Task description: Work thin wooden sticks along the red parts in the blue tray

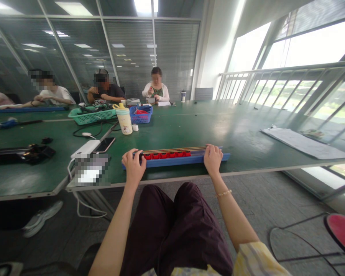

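Note:
A long, narrow blue tray (172,163) lies crosswise near the table's front edge. Inside it sits a row of several red blocks (167,155) with dark tops, towards the left. Thin tan rods or strips (175,150) run along the tray's far side. My left hand (134,165) is closed over the tray's left end, its thumb by a dark piece beside the red blocks. My right hand (213,159) is closed over the tray near its right end, fingertips at the ends of the rods. Whether those fingers also pinch the rods, I cannot tell.
Left of the tray are a phone (105,145), a white power bank (85,148) and cables. Beyond stand a yellow cup (123,120), a green basket (89,118) and a blue basket (141,117). Papers (304,142) lie right. Several people sit across the table.

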Motion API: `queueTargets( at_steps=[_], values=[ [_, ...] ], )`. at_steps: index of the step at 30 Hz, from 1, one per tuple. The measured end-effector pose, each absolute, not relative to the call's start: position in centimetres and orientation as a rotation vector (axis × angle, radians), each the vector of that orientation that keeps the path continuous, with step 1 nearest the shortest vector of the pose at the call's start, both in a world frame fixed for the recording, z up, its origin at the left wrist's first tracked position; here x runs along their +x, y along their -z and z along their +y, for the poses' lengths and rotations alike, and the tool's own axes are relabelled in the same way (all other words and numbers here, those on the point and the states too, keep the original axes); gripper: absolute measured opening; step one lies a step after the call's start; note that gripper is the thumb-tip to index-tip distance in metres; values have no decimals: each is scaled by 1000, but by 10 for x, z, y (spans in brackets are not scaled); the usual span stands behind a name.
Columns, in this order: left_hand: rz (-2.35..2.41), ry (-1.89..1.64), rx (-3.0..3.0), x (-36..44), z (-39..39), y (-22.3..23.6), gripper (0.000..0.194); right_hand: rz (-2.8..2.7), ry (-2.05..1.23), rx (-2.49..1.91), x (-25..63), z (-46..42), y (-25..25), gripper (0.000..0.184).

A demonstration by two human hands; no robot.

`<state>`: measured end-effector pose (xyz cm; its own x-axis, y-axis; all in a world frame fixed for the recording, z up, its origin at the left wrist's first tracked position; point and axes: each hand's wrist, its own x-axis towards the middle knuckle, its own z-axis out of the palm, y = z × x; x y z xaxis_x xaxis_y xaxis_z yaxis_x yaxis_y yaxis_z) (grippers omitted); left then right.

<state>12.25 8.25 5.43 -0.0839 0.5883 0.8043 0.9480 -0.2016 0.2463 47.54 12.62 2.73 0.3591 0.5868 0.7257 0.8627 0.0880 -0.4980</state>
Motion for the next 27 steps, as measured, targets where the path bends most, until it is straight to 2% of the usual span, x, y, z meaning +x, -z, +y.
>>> queueTargets(
  at_steps=[27],
  values=[
    [-1607, 1229, -1895, 120, 85, -53, 28, -1269, 233, -1498, 478, 127, -29, 41]
  ],
)
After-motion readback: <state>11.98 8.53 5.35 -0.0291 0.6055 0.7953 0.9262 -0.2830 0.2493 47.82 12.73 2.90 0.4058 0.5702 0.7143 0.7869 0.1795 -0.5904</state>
